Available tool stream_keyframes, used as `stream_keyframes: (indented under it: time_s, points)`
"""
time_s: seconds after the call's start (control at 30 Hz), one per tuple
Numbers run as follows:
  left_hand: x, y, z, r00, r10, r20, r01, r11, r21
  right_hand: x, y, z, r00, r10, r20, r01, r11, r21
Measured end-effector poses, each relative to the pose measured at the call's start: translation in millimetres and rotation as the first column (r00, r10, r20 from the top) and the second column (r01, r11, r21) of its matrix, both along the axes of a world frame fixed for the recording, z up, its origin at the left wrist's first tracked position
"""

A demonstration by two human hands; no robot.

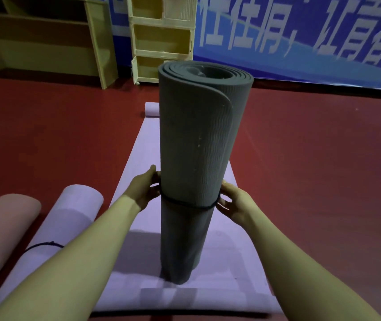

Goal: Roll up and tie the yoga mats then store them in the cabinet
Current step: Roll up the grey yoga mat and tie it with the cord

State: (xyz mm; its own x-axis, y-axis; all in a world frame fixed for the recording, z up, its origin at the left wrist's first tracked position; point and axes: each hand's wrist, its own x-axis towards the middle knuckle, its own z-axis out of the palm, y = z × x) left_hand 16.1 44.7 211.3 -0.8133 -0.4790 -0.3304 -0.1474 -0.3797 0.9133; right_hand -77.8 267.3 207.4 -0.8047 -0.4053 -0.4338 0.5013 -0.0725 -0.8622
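Two bare forearms reach in from the bottom edge, nearest the camera. Between them a grey rolled mat (198, 158) stands upright on end, its lower end resting on a lilac mat (134, 172) laid flat on the red floor (323, 181). The far end of the lilac mat is partly rolled.

A dark cord (185, 203) circles the grey roll, below its mid-height. The outer flap of the roll is loose above the cord, curving away at the upper right.

Left hand (144, 189): against the left side of the roll at cord level, thumb up along the mat, fingers curled toward the cord. Appears to pinch the cord; contact point partly hidden by the roll.

Right hand (232, 202): against the right side at the same height, fingers curled in at the cord. Also appears to hold the cord end; knot not discernible.

Left of the arms, two rolled mats lie on the floor side by side: a lilac rolled mat (69, 216) and a pink rolled mat (6, 225), each with a dark tie around it.

Background: a pale yellow cabinet (161, 40) with open compartments stands behind the grey roll, against a blue banner (300, 38). Wooden shelving (46, 38) to its left.
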Motion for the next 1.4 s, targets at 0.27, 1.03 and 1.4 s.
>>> stream_keyframes:
  time_s: [0.27,1.03,1.4]
  points:
    - [17.2,-4.4,15.9,0.998,0.033,-0.054,-0.018,0.968,0.249,13.8,-2.0,3.8,0.956,0.11,-0.272,-0.075,0.988,0.135]
    - [-34.5,38.6,-0.2,0.987,-0.158,0.018,0.116,0.64,-0.76,-18.9,-1.1,12.8,0.901,0.232,-0.366,-0.178,0.968,0.176]
    - [-5.3,56.8,110.1,0.984,0.023,-0.179,-0.173,0.391,-0.904,0.7,-12.5,100.4,0.717,0.187,-0.671,-0.092,0.98,0.176]
